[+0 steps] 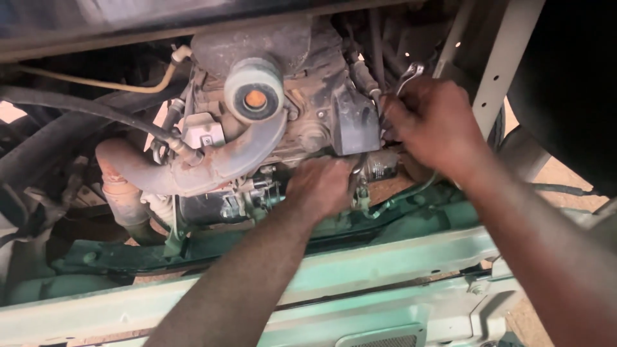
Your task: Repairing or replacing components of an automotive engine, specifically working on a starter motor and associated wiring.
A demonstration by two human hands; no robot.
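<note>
I look down into a dusty vehicle engine (302, 96) with a large curved intake pipe (212, 160) and a round filler cap with an orange centre (254, 90). My right hand (434, 125) grips a metal spanner (409, 74) at the engine's right side, its open end sticking up above my fingers. My left hand (321, 186) reaches in lower down, fingers curled against a part under the engine next to a small dark cylindrical filter (384, 168). What the left hand's fingers hold is hidden.
A green body panel (360, 263) runs across the foreground below my arms. Black hoses (77, 106) cross the upper left. A pale perforated metal bracket (501, 64) stands at the upper right, a dark tyre (572, 83) beyond it.
</note>
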